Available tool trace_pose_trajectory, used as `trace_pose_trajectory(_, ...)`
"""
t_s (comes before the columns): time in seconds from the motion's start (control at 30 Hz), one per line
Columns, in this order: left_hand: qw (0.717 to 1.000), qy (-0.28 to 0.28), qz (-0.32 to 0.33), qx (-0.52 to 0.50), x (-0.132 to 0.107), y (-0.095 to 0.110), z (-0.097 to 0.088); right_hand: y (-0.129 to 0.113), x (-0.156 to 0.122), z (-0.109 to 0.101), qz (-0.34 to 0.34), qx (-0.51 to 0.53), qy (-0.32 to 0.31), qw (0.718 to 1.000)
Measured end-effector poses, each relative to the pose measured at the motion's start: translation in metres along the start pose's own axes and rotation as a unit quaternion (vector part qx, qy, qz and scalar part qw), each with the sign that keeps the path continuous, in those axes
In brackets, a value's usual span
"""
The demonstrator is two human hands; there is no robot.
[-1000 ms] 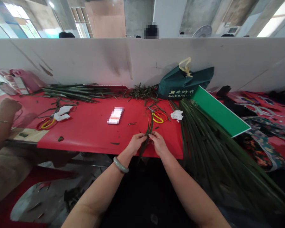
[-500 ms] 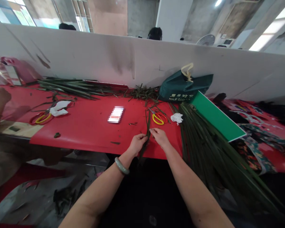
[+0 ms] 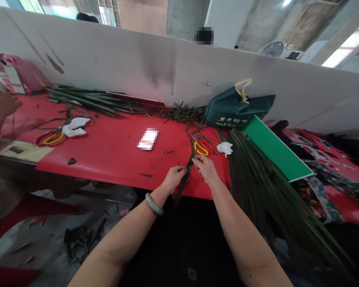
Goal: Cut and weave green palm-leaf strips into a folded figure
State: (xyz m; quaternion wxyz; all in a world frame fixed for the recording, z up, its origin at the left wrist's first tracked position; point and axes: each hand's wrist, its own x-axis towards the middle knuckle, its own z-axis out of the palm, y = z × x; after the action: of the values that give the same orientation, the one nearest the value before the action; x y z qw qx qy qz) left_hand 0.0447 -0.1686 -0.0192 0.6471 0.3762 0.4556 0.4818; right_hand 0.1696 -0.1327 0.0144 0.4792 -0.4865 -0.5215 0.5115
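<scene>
Between my hands runs a long, narrow green leaf strip point(image 3: 189, 166), slanting over the front edge of the red table cover. My left hand point(image 3: 174, 177), with a bangle on its wrist, pinches the strip at its middle. Slightly higher and to the right, my right hand point(image 3: 204, 165) pinches the strip, fingertips closed on its edge. Just beyond lie scissors point(image 3: 201, 149) with yellow and red handles. A crumpled white tissue point(image 3: 225, 148) rests right of them, beside a large bundle of long green leaves point(image 3: 257, 183) that hangs over the table edge.
A phone point(image 3: 148, 139) lies mid-table. Along the white partition point(image 3: 107, 59) are a leaf pile point(image 3: 86, 101), leaf scraps point(image 3: 185, 113) and a dark green bag point(image 3: 236, 109). A green board point(image 3: 278, 151) leans at right. Another person's hand point(image 3: 2, 105) and second scissors point(image 3: 50, 138) are at left.
My right hand has shifted slightly up and right along the strip, its fingers more curled. My left hand stays on the strip. The camera view has tilted down a little.
</scene>
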Motion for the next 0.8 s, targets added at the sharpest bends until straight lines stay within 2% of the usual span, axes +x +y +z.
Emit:
trace_pose_trajectory(0.17, 1.000, -0.004, -0.001, -0.010, -0.001, 0.003, 0.002, 0.006, -0.005, -0.001, -0.039, -0.037, 0.011, 0.999)
trace_pose_trajectory(0.33, 0.999, -0.008, -0.006, -0.048, -0.001, 0.005, 0.004, 0.011, -0.007, -0.002, -0.048, -0.067, -0.018, 0.996)
trace_pose_trajectory(0.6, 0.997, 0.017, -0.008, -0.069, 0.002, 0.004, 0.004, 0.013, -0.011, 0.000, -0.063, -0.067, -0.026, 0.995)
trace_pose_trajectory(0.8, 0.994, 0.019, -0.025, -0.100, 0.004, 0.006, 0.003, 0.014, -0.015, -0.002, -0.070, -0.056, -0.060, 0.994)
